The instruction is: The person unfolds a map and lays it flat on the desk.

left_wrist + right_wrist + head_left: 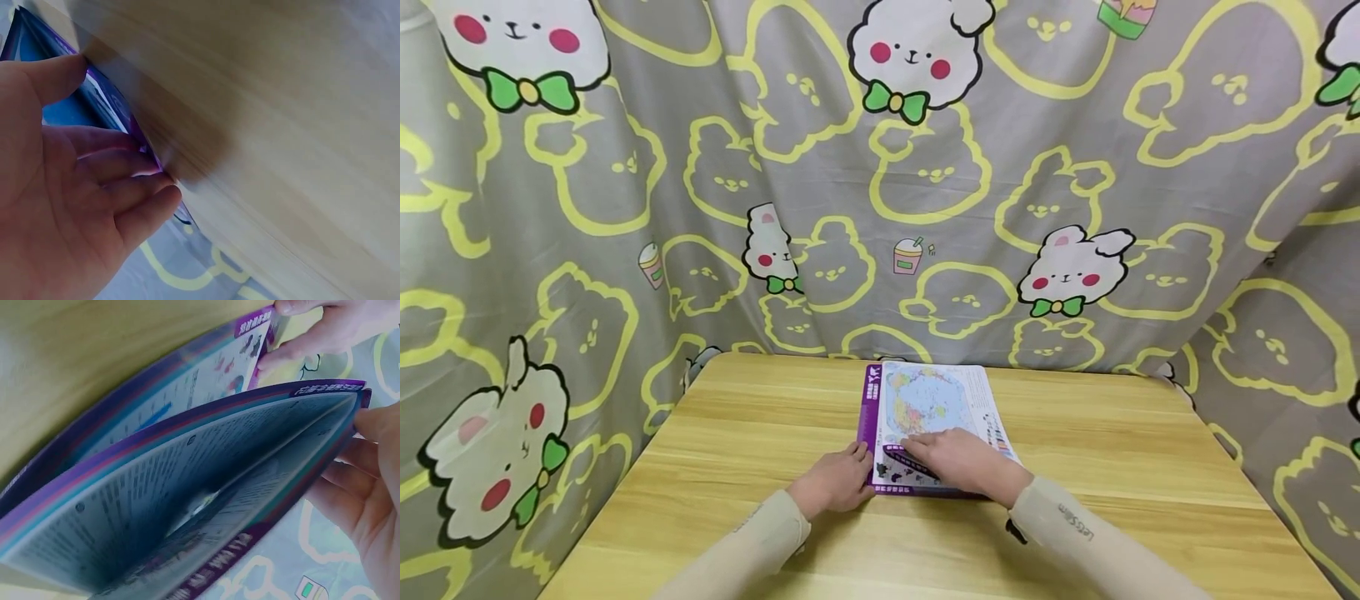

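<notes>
A folded world map (928,404) with a purple border lies on the wooden table. My right hand (962,460) is over its near part, where a panel's purple edge rises in a curve. In the right wrist view, the thumb and fingers of this hand (369,481) pinch the corner of the raised panels (156,481), which gape apart over the lower sheet (169,394). My left hand (838,479) rests at the map's near left corner. The left wrist view has the thumb and loosely bent fingers of that hand (75,187) touching the purple edge (119,100).
The wooden table (752,417) extends on both sides of the map. Behind it and at the sides hangs a grey curtain (850,183) printed with yellow outlines and white cartoon animals.
</notes>
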The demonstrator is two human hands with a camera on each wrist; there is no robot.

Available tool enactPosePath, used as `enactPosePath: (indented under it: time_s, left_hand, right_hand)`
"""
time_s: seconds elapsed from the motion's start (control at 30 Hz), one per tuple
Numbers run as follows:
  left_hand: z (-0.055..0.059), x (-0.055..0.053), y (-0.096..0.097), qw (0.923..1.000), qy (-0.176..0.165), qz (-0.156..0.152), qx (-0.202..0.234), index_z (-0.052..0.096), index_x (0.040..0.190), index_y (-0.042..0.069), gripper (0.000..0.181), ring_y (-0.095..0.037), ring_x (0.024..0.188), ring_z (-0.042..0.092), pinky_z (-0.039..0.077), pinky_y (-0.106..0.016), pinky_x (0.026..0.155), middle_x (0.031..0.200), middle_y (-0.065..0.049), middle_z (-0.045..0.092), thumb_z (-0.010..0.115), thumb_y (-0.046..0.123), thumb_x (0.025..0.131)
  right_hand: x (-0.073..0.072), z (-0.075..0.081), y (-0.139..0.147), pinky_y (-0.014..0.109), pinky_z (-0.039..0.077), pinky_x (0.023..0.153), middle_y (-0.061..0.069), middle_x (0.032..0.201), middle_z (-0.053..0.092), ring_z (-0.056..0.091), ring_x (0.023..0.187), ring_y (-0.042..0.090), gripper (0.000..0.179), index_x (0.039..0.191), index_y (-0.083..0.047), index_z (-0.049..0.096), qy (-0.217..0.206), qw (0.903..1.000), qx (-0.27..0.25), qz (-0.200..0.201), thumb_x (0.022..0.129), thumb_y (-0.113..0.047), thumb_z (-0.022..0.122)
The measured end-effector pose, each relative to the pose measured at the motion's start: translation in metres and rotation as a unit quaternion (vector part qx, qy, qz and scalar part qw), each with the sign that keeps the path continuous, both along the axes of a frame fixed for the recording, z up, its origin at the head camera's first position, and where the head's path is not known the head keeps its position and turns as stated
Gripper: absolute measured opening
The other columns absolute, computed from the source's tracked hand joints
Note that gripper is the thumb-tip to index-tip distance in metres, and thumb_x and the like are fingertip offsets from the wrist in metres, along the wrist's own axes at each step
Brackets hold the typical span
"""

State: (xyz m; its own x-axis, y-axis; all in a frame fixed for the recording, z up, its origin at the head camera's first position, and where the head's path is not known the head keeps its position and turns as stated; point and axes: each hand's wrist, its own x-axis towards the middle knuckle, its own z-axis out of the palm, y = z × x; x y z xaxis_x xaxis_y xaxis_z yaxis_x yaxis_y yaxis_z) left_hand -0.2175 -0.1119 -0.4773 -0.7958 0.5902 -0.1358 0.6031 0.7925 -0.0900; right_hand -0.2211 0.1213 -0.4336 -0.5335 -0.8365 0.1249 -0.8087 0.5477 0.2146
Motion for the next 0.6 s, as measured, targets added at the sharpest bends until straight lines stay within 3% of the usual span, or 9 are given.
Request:
enactPosePath:
  time_s: [0.27, 0.47, 0.6]
  left_hand:
    - [-0.003, 0.002, 0.011, 0.9985, 0.026, 0.01, -0.047, 0.049, 0.137, 0.006, 0.06, -0.034, 0.126, 0.045, 0.041, -0.04, 0.101, 0.137, -0.02, 0.048, 0.047, 0.048, 0.095]
    - [-0.001, 0.005, 0.018, 0.9981, 0.032, 0.022, -0.048, 0.051, 0.134, 0.002, 0.061, -0.037, 0.124, 0.046, 0.041, -0.042, 0.101, 0.134, -0.024, 0.049, 0.047, 0.049, 0.095]
    - [0.0, 0.005, 0.02, 0.9984, 0.023, 0.034, -0.039, 0.051, 0.133, 0.001, 0.061, -0.037, 0.125, 0.046, 0.04, -0.042, 0.102, 0.134, -0.025, 0.049, 0.047, 0.049, 0.095]
  right_hand:
    - [0.004, 0.012, 0.011, 0.032, 0.054, 0.08, 0.006, 0.122, 0.063, 0.063, 0.105, 0.017, 0.033, 0.129, -0.008, 0.057, 0.057, 0.9983, -0.006, 0.012, 0.097, -0.011, 0.05]
    - [0.005, 0.016, 0.023, 0.033, 0.055, 0.074, 0.007, 0.117, 0.065, 0.065, 0.1, 0.017, 0.032, 0.124, -0.007, 0.059, 0.098, 0.9932, -0.052, 0.035, 0.092, -0.009, 0.054]
    - [0.006, 0.021, 0.032, 0.034, 0.056, 0.074, 0.009, 0.116, 0.066, 0.065, 0.099, 0.019, 0.035, 0.124, -0.006, 0.058, 0.104, 0.9908, -0.078, 0.037, 0.089, -0.008, 0.058]
